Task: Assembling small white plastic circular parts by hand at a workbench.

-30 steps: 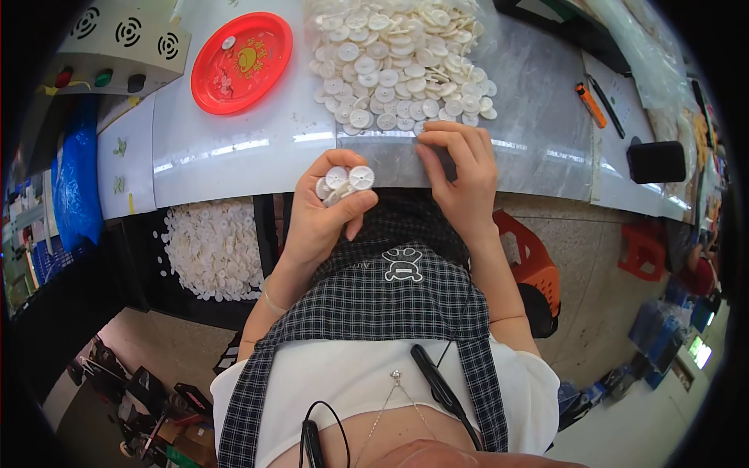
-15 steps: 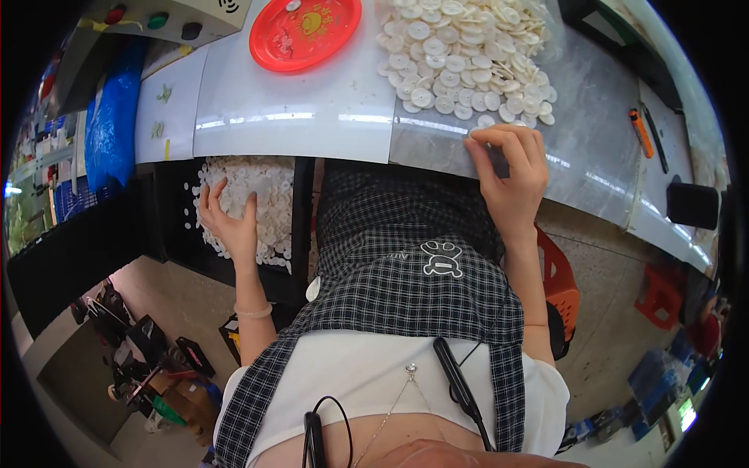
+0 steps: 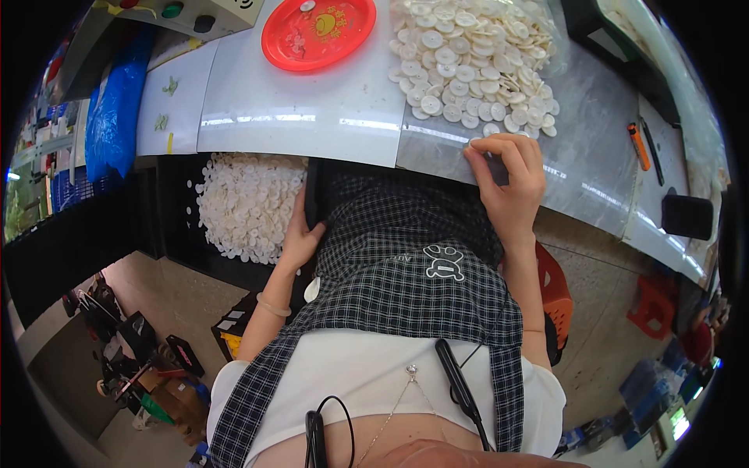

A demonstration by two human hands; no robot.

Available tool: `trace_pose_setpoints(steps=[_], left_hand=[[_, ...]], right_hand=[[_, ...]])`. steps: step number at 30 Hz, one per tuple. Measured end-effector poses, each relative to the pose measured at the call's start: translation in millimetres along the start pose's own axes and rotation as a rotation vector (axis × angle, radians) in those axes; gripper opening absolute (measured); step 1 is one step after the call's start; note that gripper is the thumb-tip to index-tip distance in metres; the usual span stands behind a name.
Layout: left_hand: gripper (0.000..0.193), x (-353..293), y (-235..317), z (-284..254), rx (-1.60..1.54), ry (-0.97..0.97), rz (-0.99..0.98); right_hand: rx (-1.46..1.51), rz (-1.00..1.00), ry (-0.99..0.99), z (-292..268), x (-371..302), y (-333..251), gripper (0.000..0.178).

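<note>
My left hand (image 3: 299,239) grips the right wall of a black bin (image 3: 234,270), its thumb on the outer side and its fingers along the inner side. Small white round discs (image 3: 251,207) fill this bin below the table's edge. At the table's front edge, my right hand (image 3: 513,175) is closed in a pinch, thumb and index fingertips together. Whatever lies between those fingertips is too small to make out. Just beyond them spreads a heap of white round discs (image 3: 476,66) with raised centres, partly on clear plastic.
A red plate (image 3: 318,35) holding a disc lies far left of the heap. An orange cutter (image 3: 638,147) and a black pen-like tool (image 3: 653,152) rest at right. A blue plastic bag (image 3: 117,117) hangs at left; a red stool (image 3: 552,292) stands beside me.
My left hand has moved right, from above the discs in the bin to the bin's right wall, and has closed there. My right hand stays pinched at nearly the same place.
</note>
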State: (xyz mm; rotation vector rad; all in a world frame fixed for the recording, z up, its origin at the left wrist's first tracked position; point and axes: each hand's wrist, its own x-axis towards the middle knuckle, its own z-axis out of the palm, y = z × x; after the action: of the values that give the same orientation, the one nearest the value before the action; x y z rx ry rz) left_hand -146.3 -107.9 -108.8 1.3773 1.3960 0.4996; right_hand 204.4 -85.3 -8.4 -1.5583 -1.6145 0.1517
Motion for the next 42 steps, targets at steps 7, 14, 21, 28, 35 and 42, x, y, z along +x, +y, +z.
trace_pose_setpoints(steps=[7,14,21,28,35,42], left_hand=[[0.081,2,5,18,-0.002,0.02,0.057],[0.034,14,81,26,0.049,0.423,0.563],[0.031,31,183,70,-0.668,-0.277,0.282],[0.034,46,175,70,-0.717,-0.332,0.22],[0.035,44,183,58,-0.574,-0.152,0.296],[0.035,46,182,55,-0.588,-0.161,0.293]], right_hand=[[0.019,-0.004,-0.009,-1,2,0,0.017],[0.136,0.098,0.036,0,-8,-6,0.025],[0.274,-0.207,0.04,7,-14,-31,0.044],[0.324,-0.209,-0.024,9,2,-25,0.046],[-0.046,-0.109,-0.02,22,24,-6,0.029],[-0.021,-0.14,-0.07,20,12,-5,0.018]])
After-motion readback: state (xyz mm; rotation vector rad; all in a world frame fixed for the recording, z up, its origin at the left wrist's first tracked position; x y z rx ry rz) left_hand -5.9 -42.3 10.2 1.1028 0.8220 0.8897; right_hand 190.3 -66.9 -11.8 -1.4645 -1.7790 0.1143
